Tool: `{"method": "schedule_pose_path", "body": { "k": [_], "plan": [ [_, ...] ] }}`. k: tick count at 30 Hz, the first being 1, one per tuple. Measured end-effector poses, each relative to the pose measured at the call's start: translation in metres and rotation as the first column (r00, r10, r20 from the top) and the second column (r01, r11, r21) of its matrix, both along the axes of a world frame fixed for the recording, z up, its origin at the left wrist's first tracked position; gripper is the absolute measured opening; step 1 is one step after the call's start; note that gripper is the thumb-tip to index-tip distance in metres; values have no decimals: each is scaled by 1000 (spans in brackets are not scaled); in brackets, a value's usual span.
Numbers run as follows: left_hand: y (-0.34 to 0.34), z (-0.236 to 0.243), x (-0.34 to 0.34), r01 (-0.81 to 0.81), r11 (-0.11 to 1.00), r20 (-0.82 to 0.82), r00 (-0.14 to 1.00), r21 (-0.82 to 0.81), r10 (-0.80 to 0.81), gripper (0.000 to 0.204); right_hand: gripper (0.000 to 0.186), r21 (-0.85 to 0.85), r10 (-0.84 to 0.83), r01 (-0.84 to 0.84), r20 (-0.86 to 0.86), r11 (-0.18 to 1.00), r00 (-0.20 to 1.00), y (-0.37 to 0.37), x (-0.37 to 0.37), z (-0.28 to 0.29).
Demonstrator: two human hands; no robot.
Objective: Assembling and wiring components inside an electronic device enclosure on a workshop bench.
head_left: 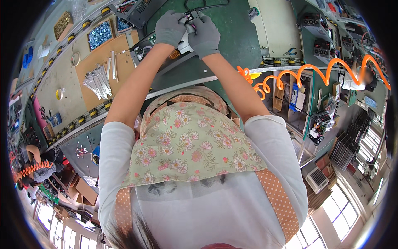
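Observation:
Both of my hands wear grey gloves and meet at the top of the view over an open electrical unit, whose metal frame, copper-coloured coil and inner parts show below my wrists. My left hand has its fingers curled in against a small black part. From the other side my right hand closes on the same part, with its thumb near the left fingers. The fingertips partly cover this part, so its exact kind is hidden. A black cable lies on the green work mat just beyond.
Left of the unit stand a dark grey metal housing and a box of bluish screws. Metal strips lie on cardboard. An orange coiled hose stretches rightward from the bench edge. Pliers lie at right.

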State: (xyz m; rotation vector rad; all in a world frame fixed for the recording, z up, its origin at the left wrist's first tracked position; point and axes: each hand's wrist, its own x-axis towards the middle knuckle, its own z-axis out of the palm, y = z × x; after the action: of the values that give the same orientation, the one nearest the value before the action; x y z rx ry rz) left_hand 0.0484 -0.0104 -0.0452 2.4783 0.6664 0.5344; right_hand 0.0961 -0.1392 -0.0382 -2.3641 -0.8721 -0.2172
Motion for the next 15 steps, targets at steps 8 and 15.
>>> {"method": "schedule_pose_path", "body": {
  "k": [8,15],
  "plan": [
    [16,28,-22,154,986,-141,977,-70,-162,22,14,76,6,-8,24,997,1000,-7,-3,-12],
    [-1,-2,-18,108,991,75,991,76,-113,17,15,104,13,-17,41,994,999,-9,-7,-8]
  ]
}}
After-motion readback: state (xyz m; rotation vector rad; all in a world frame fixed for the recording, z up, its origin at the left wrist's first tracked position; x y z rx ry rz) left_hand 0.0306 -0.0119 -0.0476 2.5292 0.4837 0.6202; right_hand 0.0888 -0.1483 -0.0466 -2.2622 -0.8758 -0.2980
